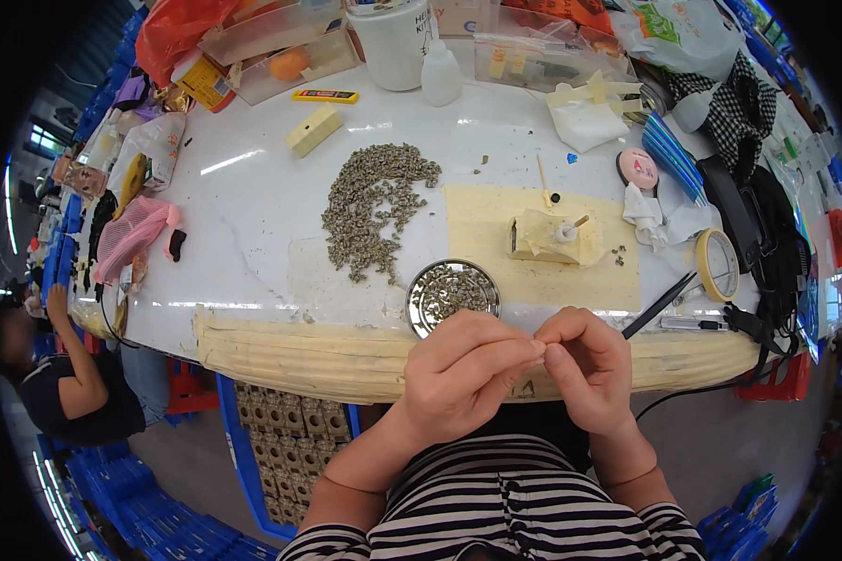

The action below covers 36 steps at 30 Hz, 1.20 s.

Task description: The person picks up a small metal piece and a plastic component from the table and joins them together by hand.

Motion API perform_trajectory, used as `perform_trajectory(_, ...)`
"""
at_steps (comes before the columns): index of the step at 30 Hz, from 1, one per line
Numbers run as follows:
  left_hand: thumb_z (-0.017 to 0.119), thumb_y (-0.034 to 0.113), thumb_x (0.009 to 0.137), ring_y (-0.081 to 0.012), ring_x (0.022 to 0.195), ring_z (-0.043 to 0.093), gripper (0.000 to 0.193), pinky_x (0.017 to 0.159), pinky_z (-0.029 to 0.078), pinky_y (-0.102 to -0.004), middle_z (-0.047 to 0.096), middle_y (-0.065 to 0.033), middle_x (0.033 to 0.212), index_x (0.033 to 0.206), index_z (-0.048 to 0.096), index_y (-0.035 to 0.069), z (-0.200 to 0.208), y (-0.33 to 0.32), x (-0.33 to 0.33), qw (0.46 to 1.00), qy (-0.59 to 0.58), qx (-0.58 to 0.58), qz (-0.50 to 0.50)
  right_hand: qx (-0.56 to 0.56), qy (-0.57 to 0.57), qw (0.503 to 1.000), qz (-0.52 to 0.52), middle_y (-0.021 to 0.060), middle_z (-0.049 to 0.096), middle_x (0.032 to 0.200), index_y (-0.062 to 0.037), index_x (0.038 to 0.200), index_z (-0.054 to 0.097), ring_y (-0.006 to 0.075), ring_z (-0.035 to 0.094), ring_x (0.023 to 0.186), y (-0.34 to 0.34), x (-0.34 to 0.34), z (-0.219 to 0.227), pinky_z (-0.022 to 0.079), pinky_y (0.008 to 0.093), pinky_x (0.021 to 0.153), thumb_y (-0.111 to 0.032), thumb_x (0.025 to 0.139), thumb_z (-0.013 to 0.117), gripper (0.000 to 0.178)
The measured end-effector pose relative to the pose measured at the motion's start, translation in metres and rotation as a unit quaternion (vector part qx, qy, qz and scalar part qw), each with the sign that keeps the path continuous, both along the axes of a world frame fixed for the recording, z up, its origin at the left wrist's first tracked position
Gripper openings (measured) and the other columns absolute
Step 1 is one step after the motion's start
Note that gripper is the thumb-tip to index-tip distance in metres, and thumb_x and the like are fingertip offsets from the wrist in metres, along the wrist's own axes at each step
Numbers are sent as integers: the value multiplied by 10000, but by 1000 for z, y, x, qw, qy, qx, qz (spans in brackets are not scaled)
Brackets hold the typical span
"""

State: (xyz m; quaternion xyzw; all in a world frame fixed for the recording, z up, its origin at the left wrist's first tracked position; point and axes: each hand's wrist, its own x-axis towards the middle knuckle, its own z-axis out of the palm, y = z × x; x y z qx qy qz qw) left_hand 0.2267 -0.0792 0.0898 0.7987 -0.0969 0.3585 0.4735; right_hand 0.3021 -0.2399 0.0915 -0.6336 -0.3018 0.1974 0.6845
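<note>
1. Left hand point(463, 369): over the near edge of the bench point(243, 224); fingers pinched together; whether clamped on a part, cannot tell.
2. Right hand point(587, 366): just beside the left, fingertips meeting its tips; thumb and forefinger together; anything between them too small to tell.
3. Round dish point(425, 322), shiny: just beyond the left hand; contains small grey parts point(451, 290).
4. Heap of similar parts point(357, 224): loose, farther and left of the dish.
5. Tape-covered block point(533, 245): right of the dish, farther away.
6. Dark tweezers point(658, 306): right of the right hand.
</note>
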Motion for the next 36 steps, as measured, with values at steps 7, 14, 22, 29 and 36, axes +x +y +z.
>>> perform_trajectory(7,771,-24,772,-215,755,654,174,649,526,-291,684,-85,864,926,703,23,0,0,0,1000,-2,3,5,7,-2,1000,-5,62,635,822,31,911,630,107,573,737,-1,-1,2,454,229,676,-4,905,616,38)
perform_trajectory(14,768,-31,772,-220,747,652,180,636,522,-300,675,-83,855,928,688,11,-3,-4,2,999,-11,26,37,24,-36,998,-41,88,647,826,39,902,644,133,594,728,-2,-3,-2,456,237,668,28,868,649,36)
perform_trajectory(22,771,-35,762,-224,731,649,203,624,521,-303,671,-91,856,946,694,5,-5,-8,1,989,-34,112,85,16,-158,984,-78,105,654,824,37,913,653,163,609,713,2,-2,-6,465,252,655,33,849,675,67)
perform_trajectory(29,767,-33,772,-207,776,654,173,660,522,-286,685,-85,875,931,711,8,1,2,-1,999,26,-23,-16,19,25,999,-4,53,626,803,17,886,626,93,554,707,-2,-1,2,444,224,652,-13,911,635,40)
perform_trajectory(36,767,-17,784,-205,779,654,162,667,524,-285,689,-89,880,935,722,19,0,4,-2,998,26,-47,-40,3,15,1000,15,49,634,816,19,911,627,102,573,735,0,0,2,458,224,682,-45,933,616,69)
